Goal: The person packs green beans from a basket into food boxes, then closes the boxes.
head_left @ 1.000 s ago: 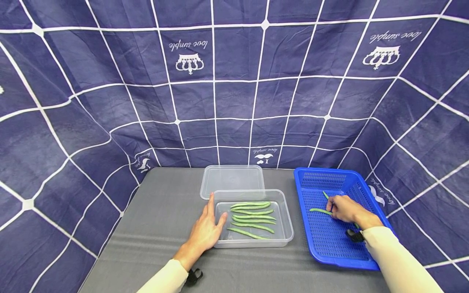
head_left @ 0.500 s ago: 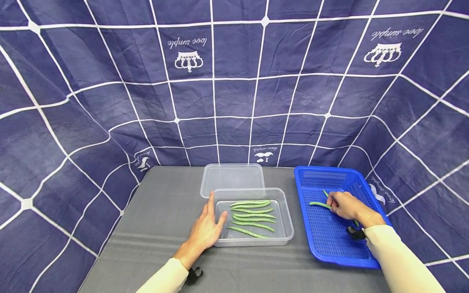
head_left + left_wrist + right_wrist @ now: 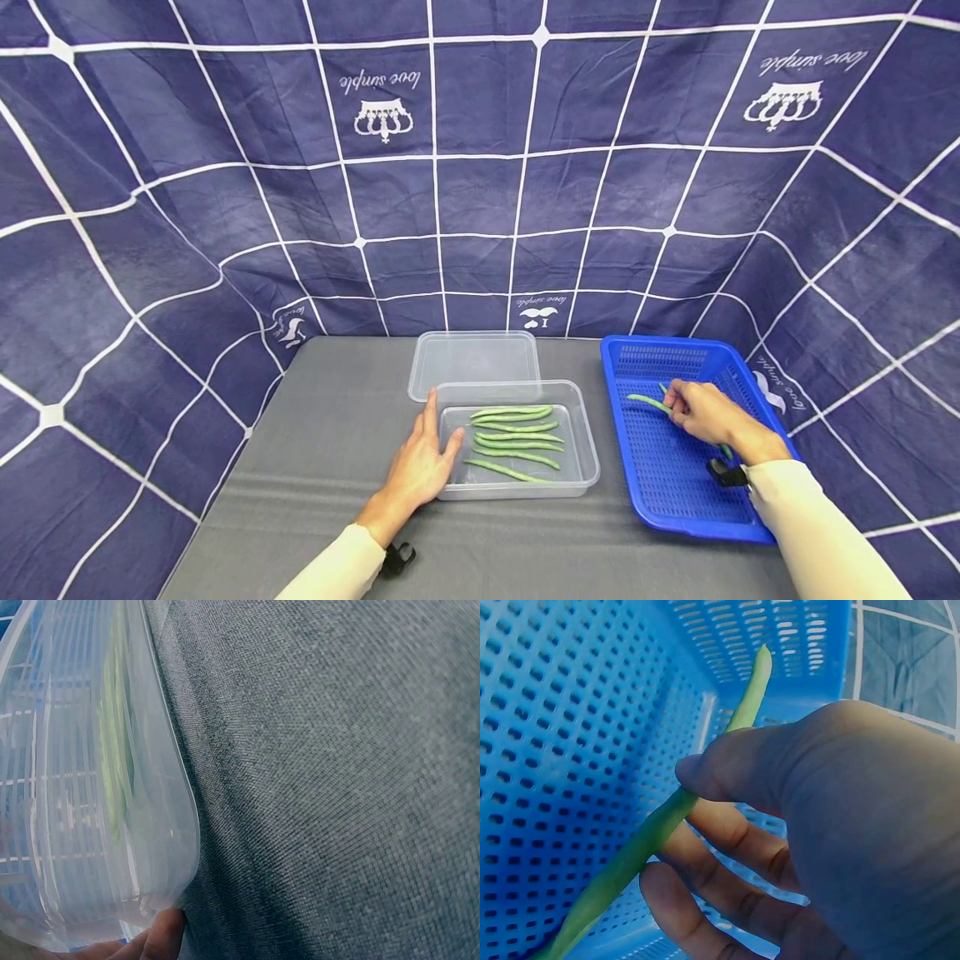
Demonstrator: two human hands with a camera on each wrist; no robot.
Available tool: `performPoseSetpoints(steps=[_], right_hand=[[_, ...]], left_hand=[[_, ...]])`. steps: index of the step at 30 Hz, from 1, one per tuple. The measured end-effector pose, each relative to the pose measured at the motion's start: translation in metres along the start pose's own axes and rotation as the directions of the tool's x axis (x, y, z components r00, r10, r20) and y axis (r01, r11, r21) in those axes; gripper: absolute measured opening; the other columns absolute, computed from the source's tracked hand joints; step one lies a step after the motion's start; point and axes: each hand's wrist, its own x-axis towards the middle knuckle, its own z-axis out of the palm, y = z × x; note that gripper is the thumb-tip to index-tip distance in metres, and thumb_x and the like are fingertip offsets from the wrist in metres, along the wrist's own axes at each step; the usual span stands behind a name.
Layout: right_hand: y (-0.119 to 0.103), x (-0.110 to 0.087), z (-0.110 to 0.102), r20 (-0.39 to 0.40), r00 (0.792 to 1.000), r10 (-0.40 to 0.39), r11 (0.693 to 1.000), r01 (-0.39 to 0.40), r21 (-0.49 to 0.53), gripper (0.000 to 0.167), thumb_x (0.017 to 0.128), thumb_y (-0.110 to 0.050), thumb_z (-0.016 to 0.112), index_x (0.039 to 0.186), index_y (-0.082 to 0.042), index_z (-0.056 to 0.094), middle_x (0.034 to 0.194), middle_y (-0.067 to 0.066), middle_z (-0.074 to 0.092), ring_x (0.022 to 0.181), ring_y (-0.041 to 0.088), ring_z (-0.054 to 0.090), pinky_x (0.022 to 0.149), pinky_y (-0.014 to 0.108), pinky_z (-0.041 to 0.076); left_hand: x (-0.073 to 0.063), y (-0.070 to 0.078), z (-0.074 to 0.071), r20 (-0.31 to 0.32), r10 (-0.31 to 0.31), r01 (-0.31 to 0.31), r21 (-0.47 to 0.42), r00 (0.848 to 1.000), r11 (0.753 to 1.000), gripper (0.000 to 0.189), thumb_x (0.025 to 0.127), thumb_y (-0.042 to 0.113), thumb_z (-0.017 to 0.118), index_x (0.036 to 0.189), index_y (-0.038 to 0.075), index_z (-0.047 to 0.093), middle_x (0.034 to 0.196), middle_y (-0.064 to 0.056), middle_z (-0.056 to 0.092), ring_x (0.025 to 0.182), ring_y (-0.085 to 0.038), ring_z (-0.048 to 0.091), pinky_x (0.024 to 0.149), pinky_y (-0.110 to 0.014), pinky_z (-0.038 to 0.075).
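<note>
My right hand point(image 3: 705, 411) is inside the blue basket point(image 3: 678, 500), pinching a green bean point(image 3: 647, 402) between thumb and fingers. In the right wrist view that bean point(image 3: 634, 851) slants across, its pale tip rising past the thumb point(image 3: 727, 769). Another bean shows partly behind this hand in the head view, its lower end point(image 3: 725, 451) by the wrist. My left hand point(image 3: 420, 462) lies with fingers extended along the left side of a clear plastic container point(image 3: 517, 492). Several green beans point(image 3: 517, 437) lie roughly parallel inside it. Left fingertips point(image 3: 165, 934) touch the container's corner in the left wrist view.
A clear lid point(image 3: 474, 358) lies flat behind the container, its front edge overlapped by the container's rim in the head view. Grey cloth point(image 3: 330, 417) covers the table. Blue checked curtain point(image 3: 480, 200) encloses the back and both sides.
My right hand has moved slightly toward the back of the basket, and the bean in it has shifted the same way. My left hand stays at the container.
</note>
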Motion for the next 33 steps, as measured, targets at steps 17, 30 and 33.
performPoseSetpoints(steps=[17, 30, 33], right_hand=[[-0.059, 0.007, -0.018, -0.055, 0.997, -0.053, 0.998, 0.054, 0.017, 0.026, 0.086, 0.002, 0.078, 0.108, -0.011, 0.074, 0.087, -0.007, 0.074, 0.078, 0.001, 0.062, 0.071, 0.030, 0.053], [-0.123, 0.019, -0.020, -0.031, 0.990, -0.136, 0.990, 0.137, 0.043, 0.028, 0.091, 0.004, 0.081, 0.115, -0.011, 0.076, 0.093, -0.005, 0.073, 0.083, 0.008, 0.066, 0.072, 0.029, 0.053], [-0.136, 0.025, -0.018, -0.021, 0.987, -0.159, 0.987, 0.160, 0.030, 0.027, 0.093, 0.003, 0.081, 0.114, -0.013, 0.077, 0.093, -0.010, 0.070, 0.083, 0.006, 0.065, 0.072, 0.028, 0.053]], left_hand=[[0.005, 0.000, 0.001, 0.014, -0.003, 0.002, 0.007, 1.000, 1.000, 0.092, 0.120, 0.051, 0.059, 0.189, 0.015, 0.011, 0.169, -0.029, 0.058, 0.132, -0.058, 0.074, 0.108, -0.071, 0.060], [0.003, 0.001, 0.000, 0.036, -0.014, 0.014, 0.003, 0.999, 1.000, 0.092, 0.120, 0.052, 0.059, 0.189, 0.014, 0.011, 0.172, -0.029, 0.055, 0.134, -0.059, 0.073, 0.110, -0.071, 0.060], [0.005, 0.001, 0.000, 0.039, -0.018, 0.018, -0.001, 0.999, 1.000, 0.093, 0.120, 0.052, 0.059, 0.189, 0.014, 0.010, 0.173, -0.029, 0.054, 0.135, -0.059, 0.073, 0.111, -0.071, 0.059]])
